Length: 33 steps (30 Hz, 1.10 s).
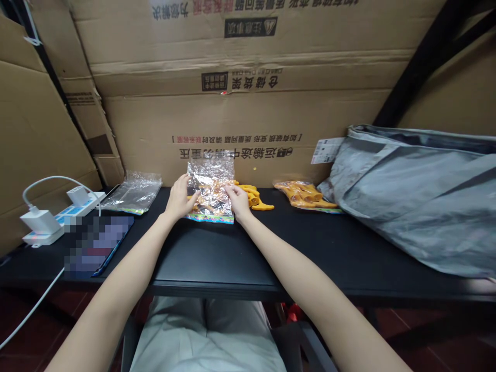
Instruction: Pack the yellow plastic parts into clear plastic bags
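Between my hands a clear plastic bag stands upright above the black table, a colourful strip along its lower edge. My left hand grips its left side, thumb toward the front. On the right side, the fingers of my right hand pinch the bag's edge. Just behind and to the right lie several orange-yellow curved plastic pieces, partly hidden by the bag and my right hand. Orange also shows through the film; whether those pieces are inside or behind it I cannot tell.
Flat clear bags lie at the left, near a white power strip with chargers and a cable. A blurred-out dark item lies in front. Rightward are a filled bag of orange pieces and a large grey fabric bag. Cardboard walls the back.
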Each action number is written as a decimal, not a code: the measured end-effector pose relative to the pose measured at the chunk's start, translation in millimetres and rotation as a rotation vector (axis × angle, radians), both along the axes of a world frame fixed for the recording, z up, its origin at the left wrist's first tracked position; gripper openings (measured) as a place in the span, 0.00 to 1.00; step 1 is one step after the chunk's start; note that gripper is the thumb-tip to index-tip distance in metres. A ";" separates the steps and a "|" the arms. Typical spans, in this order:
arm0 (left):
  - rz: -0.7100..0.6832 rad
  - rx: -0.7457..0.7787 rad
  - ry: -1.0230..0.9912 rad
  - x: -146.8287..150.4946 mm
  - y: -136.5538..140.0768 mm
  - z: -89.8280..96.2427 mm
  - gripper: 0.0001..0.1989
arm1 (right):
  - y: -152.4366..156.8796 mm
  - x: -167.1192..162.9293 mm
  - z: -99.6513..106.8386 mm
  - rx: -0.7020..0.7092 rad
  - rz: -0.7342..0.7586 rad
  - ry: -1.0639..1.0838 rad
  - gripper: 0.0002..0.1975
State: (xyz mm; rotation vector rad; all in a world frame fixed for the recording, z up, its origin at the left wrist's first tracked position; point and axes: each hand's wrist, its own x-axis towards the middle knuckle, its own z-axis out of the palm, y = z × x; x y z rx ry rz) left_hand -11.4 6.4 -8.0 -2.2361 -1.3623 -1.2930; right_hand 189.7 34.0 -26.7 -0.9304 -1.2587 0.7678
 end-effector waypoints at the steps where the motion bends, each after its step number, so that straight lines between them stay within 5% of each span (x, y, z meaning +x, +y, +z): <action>1: -0.040 -0.003 0.059 4.7 -4.3 2.2 0.28 | 0.0 0.7 1.8 0.011 -0.014 0.015 0.20; 7: -0.216 -0.074 0.411 32.4 -25.5 3.6 0.44 | 0.2 6.5 12.1 0.033 -0.050 0.132 0.18; 12: -0.121 -0.027 0.536 43.9 -27.0 -2.6 0.32 | -2.6 7.8 20.0 0.049 -0.008 0.218 0.16; 19: 0.037 -0.021 0.499 39.9 -22.2 14.6 0.34 | -11.3 6.8 31.0 -0.071 0.127 0.219 0.23; 26: 0.315 -0.131 0.395 -13.2 -13.1 43.4 0.36 | -12.0 4.1 18.6 -0.019 0.173 -0.021 0.20; 33: 0.596 -0.561 0.424 -99.1 -7.7 57.1 0.26 | -22.9 -7.4 6.0 0.215 0.176 -0.618 0.09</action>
